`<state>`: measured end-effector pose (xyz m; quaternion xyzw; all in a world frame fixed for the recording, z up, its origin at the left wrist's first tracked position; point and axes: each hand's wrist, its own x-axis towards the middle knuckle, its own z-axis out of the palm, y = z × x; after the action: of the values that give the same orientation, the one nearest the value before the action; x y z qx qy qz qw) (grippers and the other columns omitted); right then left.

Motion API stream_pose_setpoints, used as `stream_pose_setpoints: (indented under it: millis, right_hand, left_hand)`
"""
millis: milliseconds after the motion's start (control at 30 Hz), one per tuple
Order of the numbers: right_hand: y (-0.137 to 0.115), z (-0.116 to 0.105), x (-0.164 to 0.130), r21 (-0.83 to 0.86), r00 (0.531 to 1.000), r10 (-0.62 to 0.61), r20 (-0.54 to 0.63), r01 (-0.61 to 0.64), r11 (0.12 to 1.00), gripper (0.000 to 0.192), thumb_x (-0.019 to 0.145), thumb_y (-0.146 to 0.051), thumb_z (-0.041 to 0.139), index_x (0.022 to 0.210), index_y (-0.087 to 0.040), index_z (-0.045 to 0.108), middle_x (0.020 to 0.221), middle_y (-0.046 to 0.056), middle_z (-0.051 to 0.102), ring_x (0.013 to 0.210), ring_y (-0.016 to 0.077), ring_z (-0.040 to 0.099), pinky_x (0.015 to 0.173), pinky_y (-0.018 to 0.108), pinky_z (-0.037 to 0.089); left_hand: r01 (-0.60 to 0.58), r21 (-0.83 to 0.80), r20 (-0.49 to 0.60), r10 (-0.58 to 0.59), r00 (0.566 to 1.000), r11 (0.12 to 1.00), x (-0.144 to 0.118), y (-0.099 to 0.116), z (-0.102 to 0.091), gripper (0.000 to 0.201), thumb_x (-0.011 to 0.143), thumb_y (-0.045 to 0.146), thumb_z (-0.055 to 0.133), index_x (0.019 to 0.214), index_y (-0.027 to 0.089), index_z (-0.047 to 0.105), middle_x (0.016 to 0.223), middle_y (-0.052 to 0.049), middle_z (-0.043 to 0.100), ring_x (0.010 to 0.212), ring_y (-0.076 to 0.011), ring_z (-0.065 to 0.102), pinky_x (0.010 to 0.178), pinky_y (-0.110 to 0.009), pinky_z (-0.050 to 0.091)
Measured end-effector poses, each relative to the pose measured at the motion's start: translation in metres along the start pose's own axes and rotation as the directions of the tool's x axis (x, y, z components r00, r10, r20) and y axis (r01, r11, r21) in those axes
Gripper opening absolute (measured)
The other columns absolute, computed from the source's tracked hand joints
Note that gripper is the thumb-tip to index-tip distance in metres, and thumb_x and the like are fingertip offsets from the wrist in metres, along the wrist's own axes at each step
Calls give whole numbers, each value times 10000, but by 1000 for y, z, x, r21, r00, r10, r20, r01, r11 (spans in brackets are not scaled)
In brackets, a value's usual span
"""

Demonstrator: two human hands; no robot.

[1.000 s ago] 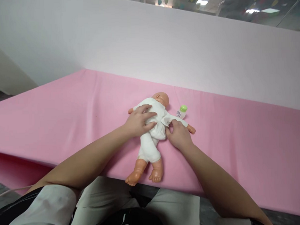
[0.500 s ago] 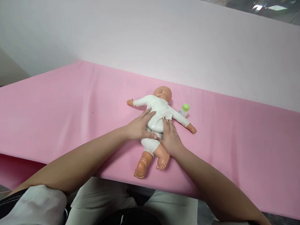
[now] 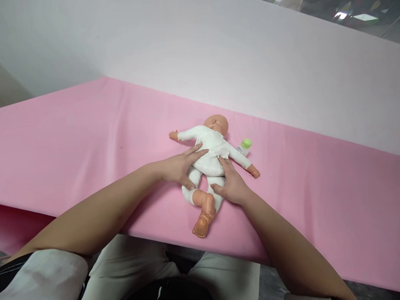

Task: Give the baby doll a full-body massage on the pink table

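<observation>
Two hands, our left hand (image 3: 176,168) and right hand (image 3: 232,186), fingers spread, press the white-clothed plastic baby doll (image 3: 208,156) face-down on the pink-covered table (image 3: 71,141); its legs have now crossed, the white trouser leg pulled lower.

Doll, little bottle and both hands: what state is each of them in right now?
Doll: lying on the pink cloth, dressed in white, legs crossed.
Bottle: lying beside the doll's arm, green cap on.
Left hand: open, flat against the doll's side.
Right hand: open, fingers on the doll's hip.
Pink cloth: spread flat, slightly creased.
</observation>
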<state>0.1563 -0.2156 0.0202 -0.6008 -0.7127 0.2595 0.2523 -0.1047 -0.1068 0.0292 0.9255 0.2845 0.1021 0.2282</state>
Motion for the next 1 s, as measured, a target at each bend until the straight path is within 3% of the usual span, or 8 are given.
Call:
stream_pose_setpoints:
  millis: [200,367,500,600,667,767,900,1000]
  right_hand:
    - [7,-12,1,-22,997,-41,60,43,999,1037,798,-266,741,1710,-232,248,1782,130,246,1655,318,252,1329,544,301]
    - [9,-16,0,-40,996,-83,38,84,996,948,816,-236,695,1678,-200,303,1744,149,323,1628,312,315,1320,540,322]
    - [5,-10,-3,-96,992,-96,-77,88,991,834,888,-372,714,1632,-221,368,1700,155,389,1601,333,351,1295,575,346]
    - [0,-5,-5,-150,966,-125,-226,92,984,687,911,-423,715,1524,-219,483,1565,161,527,1495,333,473,1236,551,421]
    - [-3,-1,-5,-191,944,-143,-296,88,978,542,905,-396,712,1392,-213,564,1415,158,611,1372,332,557,1151,526,491]
    - [-6,3,-5,-266,932,-177,-317,91,960,359,889,-370,703,1203,-226,609,1222,138,656,1205,335,609,1041,510,533]
    - [-8,5,-5,-332,936,-236,-261,142,932,191,910,-341,661,1066,-242,613,1105,102,679,1096,317,612,990,479,525]
    - [-7,3,-5,-341,931,-270,-245,178,923,170,921,-321,649,1068,-239,623,1092,92,698,1097,312,614,995,467,518]
  left_hand:
    - [-14,52,87,10,996,999,-2,-7,-10,1537,554,577,975,1745,350,29,1818,-174,13,1662,-452,106,1284,-605,292]
    - [-26,28,86,23,996,999,-2,0,-12,1466,602,648,937,1747,333,77,1816,-172,76,1662,-436,146,1288,-575,295]
    - [34,69,-125,-25,992,997,0,9,-6,1146,750,768,794,1682,262,361,1770,-200,250,1632,-456,234,1264,-611,323]
    - [1,143,-336,48,940,990,2,20,3,847,836,760,718,1475,214,622,1651,-201,448,1580,-445,331,1265,-615,320]
    - [-78,203,-376,151,914,976,5,27,10,677,879,720,693,1346,230,710,1598,-180,497,1517,-419,414,1258,-595,333]
    - [-141,282,-321,232,918,949,14,34,20,638,919,717,642,1380,281,709,1544,-175,509,1404,-415,489,1184,-610,383]
    - [-10,281,-314,101,944,960,28,32,26,691,980,763,474,1395,259,702,1265,-169,588,1131,-371,579,1032,-579,465]
    - [162,189,-386,-78,919,968,32,27,23,758,1030,713,380,1526,174,572,1194,-179,593,1114,-375,587,1009,-566,482]
